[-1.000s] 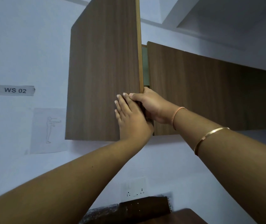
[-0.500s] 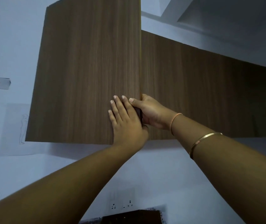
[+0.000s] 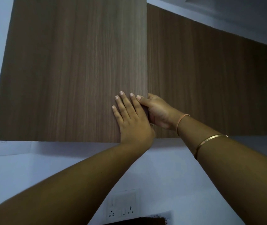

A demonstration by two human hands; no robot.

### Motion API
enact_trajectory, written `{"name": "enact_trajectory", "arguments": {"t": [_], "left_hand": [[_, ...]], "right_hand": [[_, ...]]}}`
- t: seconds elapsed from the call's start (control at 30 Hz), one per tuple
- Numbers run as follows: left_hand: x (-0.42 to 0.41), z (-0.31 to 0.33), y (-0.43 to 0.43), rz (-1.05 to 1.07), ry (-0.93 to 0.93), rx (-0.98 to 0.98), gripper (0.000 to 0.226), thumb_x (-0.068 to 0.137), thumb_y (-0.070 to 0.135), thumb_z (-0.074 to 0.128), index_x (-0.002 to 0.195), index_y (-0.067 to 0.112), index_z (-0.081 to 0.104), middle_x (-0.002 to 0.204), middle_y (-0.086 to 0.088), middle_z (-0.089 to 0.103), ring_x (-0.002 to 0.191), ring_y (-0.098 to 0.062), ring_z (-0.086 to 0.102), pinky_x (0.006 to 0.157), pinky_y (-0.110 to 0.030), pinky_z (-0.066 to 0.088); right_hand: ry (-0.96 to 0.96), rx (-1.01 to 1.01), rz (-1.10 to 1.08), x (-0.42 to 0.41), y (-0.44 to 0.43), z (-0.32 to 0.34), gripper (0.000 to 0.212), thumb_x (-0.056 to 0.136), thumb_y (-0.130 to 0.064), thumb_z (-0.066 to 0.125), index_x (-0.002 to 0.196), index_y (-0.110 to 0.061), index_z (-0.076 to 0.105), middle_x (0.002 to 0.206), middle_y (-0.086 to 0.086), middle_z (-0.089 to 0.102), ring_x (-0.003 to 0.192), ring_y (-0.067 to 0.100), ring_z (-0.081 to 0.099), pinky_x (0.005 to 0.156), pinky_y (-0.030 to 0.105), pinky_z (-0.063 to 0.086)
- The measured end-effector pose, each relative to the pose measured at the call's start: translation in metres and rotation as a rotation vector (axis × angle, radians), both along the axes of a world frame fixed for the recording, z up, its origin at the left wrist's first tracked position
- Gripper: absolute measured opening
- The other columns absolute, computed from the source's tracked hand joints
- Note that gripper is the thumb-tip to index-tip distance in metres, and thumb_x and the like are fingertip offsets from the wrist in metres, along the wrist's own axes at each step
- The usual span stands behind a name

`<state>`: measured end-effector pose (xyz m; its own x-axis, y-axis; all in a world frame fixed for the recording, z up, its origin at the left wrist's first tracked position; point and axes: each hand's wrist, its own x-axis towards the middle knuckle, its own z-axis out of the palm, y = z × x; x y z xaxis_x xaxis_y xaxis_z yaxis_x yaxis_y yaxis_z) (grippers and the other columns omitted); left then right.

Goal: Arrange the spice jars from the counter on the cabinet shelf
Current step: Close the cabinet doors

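Left hand (image 3: 132, 120): lying flat with straight, spread fingers against the front of the left cabinet door (image 3: 74, 70), near that door's lower right corner; it is pressing, not clasping anything
Right hand (image 3: 160, 111): grasping the right edge of the left cabinet door low down, the thumb lying across the front beside the left hand's index finger, the other fingers curling out of sight behind the edge
Left cabinet door: wood-grain panel filling the upper left of the view, its right edge sitting slightly forward of the neighbouring door
Right cabinet door (image 3: 210, 78): darker wood-grain panel running off toward the right, lying flush and closed
Cabinet shelf: hidden behind the two doors
Spice jars: cannot tell where they are standing from this view
Right forearm: wearing a thin orange band (image 3: 180, 120) at the wrist and a gold bangle (image 3: 209, 140) further down
Wall (image 3: 15, 168): pale, running beneath the cabinet's lower edge
Socket plate (image 3: 123, 207): white, sitting on the wall between the two forearms
Dark slab (image 3: 137, 221): showing at the bottom edge just under the socket plate, too cropped to identify
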<state>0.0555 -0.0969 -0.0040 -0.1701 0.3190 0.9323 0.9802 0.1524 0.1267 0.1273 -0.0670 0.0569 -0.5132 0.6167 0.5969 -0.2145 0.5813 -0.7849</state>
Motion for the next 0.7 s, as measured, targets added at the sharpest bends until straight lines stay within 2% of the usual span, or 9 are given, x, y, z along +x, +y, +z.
{"name": "enact_trajectory", "arguments": {"t": [0.07,0.2,0.3,0.33,0.4,0.47,0.5,0.6,0.7], "left_hand": [[-0.003,0.000,0.015,0.018,0.013,0.009,0.085,0.094,0.035,0.038,0.142,-0.003,-0.022,0.149,-0.031,-0.024,0.138,-0.044,-0.022,0.111,-0.053,-0.013],[-0.016,-0.001,0.035,0.005,0.101,0.003,0.089,0.094,0.042,0.037,0.141,-0.002,-0.024,0.148,-0.030,-0.026,0.138,-0.044,-0.024,0.111,-0.053,-0.015],[-0.031,-0.004,0.044,-0.011,0.167,-0.002,0.094,0.091,0.054,0.035,0.142,0.001,-0.024,0.149,-0.028,-0.026,0.138,-0.042,-0.025,0.109,-0.050,-0.019],[-0.036,-0.005,0.047,-0.007,0.189,0.001,0.095,0.090,0.059,0.032,0.142,0.002,-0.023,0.149,-0.028,-0.026,0.138,-0.041,-0.025,0.109,-0.050,-0.019],[-0.048,-0.006,0.051,0.014,0.264,-0.004,0.095,0.085,0.069,0.018,0.144,0.004,-0.020,0.150,-0.027,-0.024,0.139,-0.040,-0.024,0.111,-0.051,-0.017],[-0.067,-0.007,0.052,0.039,0.384,-0.003,0.096,0.081,0.074,0.007,0.147,0.007,-0.013,0.153,-0.026,-0.016,0.142,-0.040,-0.017,0.114,-0.054,-0.011],[-0.077,-0.006,0.053,0.043,0.450,0.008,0.095,0.082,0.074,0.008,0.149,0.008,-0.005,0.155,-0.026,-0.008,0.143,-0.039,-0.009,0.115,-0.055,-0.006],[-0.099,-0.003,0.057,0.066,0.606,0.031,0.082,0.088,0.066,0.018,0.148,0.010,0.021,0.153,-0.025,0.018,0.142,-0.040,0.016,0.112,-0.061,0.008],[-0.105,-0.002,0.067,0.102,0.635,0.007,0.077,0.089,0.061,0.024,0.146,0.009,0.029,0.151,-0.025,0.025,0.140,-0.041,0.023,0.110,-0.064,0.015]], "right_hand": [[-0.005,-0.011,0.006,-0.003,0.014,0.000,0.016,0.098,-0.025,0.049,0.102,-0.010,0.051,0.105,0.008,0.066,0.101,0.019,0.064,0.091,0.037,0.052],[-0.015,-0.007,-0.026,-0.008,0.031,0.001,0.042,0.098,-0.026,0.047,0.130,0.002,0.044,0.128,0.018,0.058,0.118,0.027,0.058,0.104,0.046,0.044],[-0.026,0.009,-0.031,-0.011,0.043,0.001,0.044,0.098,-0.029,0.047,0.131,0.000,0.045,0.128,0.018,0.058,0.118,0.029,0.058,0.101,0.047,0.046],[-0.043,0.021,-0.046,-0.011,0.048,0.001,0.043,0.098,-0.031,0.047,0.129,-0.001,0.048,0.125,0.017,0.060,0.115,0.028,0.059,0.097,0.045,0.049],[-0.101,0.074,-0.088,-0.011,0.056,0.004,0.035,0.097,-0.034,0.048,0.116,-0.006,0.055,0.109,0.012,0.064,0.096,0.022,0.065,0.075,0.034,0.057],[-0.163,0.143,-0.141,-0.010,0.063,0.007,0.024,0.096,-0.036,0.049,0.095,-0.013,0.057,0.086,0.005,0.061,0.071,0.015,0.064,0.052,0.025,0.053],[-0.189,0.182,-0.187,-0.009,0.066,0.009,0.026,0.095,-0.038,0.049,0.087,-0.015,0.055,0.078,0.005,0.059,0.060,0.015,0.063,0.047,0.025,0.051],[-0.331,0.419,-0.423,-0.007,0.077,0.011,0.042,0.094,-0.049,0.045,0.073,-0.015,0.051,0.064,0.008,0.061,0.047,0.019,0.062,0.042,0.024,0.047],[-0.418,0.888,-0.884,-0.009,0.089,0.006,0.048,0.092,-0.057,0.038,0.071,-0.017,0.051,0.065,-0.001,0.058,0.061,0.019,0.059,0.053,0.027,0.040]]}}
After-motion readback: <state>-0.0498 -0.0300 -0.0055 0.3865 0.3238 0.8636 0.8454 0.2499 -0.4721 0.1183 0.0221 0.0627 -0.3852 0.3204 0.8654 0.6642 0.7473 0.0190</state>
